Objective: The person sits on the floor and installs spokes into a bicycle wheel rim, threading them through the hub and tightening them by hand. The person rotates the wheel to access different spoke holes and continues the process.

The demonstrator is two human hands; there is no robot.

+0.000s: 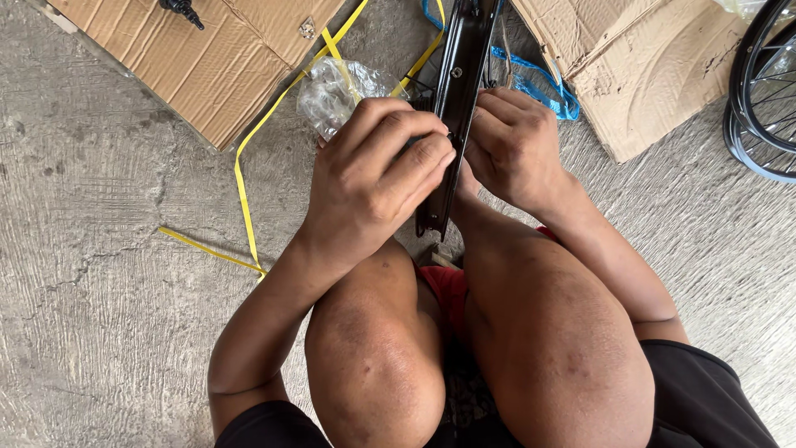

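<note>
Head view: left hand [377, 178] & right hand [510, 145] both pinch 1 black metal bracket [456, 91]; 2 cardboard sheets [207, 58], 1 yellow strap [245, 178], 1 plastic bag [332, 95] nearby.

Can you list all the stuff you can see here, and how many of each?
black metal strip: one, black, upright between both hands
cardboard sheets: two, brown, top left and top right on the floor
strap: one, yellow, trailing across the concrete
blue strap: one, blue, behind the strip
plastic bag: one, clear, crumpled by the left hand
wheels: stacked, black, right edge
left hand: pinching the strip
right hand: gripping the strip
</note>
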